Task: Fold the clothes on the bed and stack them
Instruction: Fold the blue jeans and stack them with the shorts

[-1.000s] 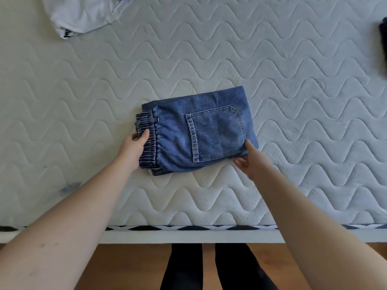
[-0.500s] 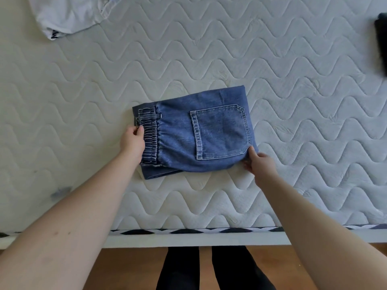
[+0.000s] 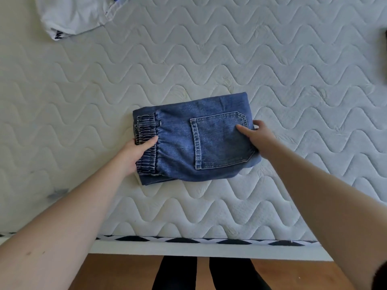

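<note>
Folded blue jeans (image 3: 182, 147) lie in the middle of the white quilted mattress (image 3: 272, 70), back pocket up, elastic waistband at the left. My left hand (image 3: 136, 153) grips the waistband edge, thumb on top and fingers under the fabric. My right hand (image 3: 256, 139) grips the right folded edge, thumb on the pocket and fingers round the side. A white garment (image 3: 73, 13) lies at the far left corner of the bed.
A dark garment (image 3: 385, 53) shows at the right frame edge. The mattress front edge (image 3: 188, 240) has a black-and-white trim. Below it are a wooden floor and my dark-clad legs (image 3: 209, 273).
My right hand has moved from the jeans' lower right corner up to the middle of the right edge, thumb now on the pocket. The left hand stays on the waistband.
</note>
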Demonstrator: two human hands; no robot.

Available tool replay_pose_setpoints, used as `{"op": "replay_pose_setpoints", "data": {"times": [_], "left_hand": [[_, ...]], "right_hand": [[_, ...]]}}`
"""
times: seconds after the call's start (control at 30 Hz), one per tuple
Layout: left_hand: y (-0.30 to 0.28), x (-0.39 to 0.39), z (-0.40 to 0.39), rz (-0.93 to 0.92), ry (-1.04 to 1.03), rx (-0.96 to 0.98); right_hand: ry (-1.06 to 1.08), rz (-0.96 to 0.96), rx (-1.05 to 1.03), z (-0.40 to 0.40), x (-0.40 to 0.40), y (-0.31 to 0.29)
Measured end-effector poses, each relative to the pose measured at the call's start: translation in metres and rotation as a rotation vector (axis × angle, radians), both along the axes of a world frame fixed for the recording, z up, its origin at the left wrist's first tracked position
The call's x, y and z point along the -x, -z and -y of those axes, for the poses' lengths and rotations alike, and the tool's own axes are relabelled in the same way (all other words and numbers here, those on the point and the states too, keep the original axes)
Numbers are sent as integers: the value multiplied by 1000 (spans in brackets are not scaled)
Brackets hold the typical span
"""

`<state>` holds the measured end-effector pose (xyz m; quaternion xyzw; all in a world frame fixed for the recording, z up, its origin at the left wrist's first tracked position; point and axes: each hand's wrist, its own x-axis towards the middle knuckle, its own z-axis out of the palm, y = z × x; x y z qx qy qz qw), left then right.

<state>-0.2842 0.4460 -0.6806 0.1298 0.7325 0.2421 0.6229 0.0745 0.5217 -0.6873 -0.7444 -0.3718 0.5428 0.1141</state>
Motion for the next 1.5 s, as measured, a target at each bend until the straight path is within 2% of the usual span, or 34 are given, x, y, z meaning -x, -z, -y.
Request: {"op": "replay_pose_setpoints", "data": {"times": [0.07,0.2,0.33,0.43,0.53,0.7,1.13,1.27,1.5], "left_hand": [[-1,3,3,-8,125,-28],[-4,-2,9,-98,152,-108],[-10,-10,16,-212,186,-232],[-26,-14,21,-217,186,-267],[-60,-21,29,-152,184,-300],[-143,-48,34,-40,234,-346],[-342,-153,82,41,337,-554],[-378,-164,92,50,414,-642],[-408,-166,91,125,546,-717]], "right_hand": [[2,-109,13,-2,0,0],[-45,-207,-107,12,-2,0],[-172,-106,-243,26,0,-7],[-88,-80,-335,42,3,-23],[12,-114,-333,68,-11,-47],[137,-153,-398,111,-57,-127],[299,-85,-618,206,-161,-346],[389,-53,-709,239,-165,-383],[574,-16,-793,290,-150,-421]]}}
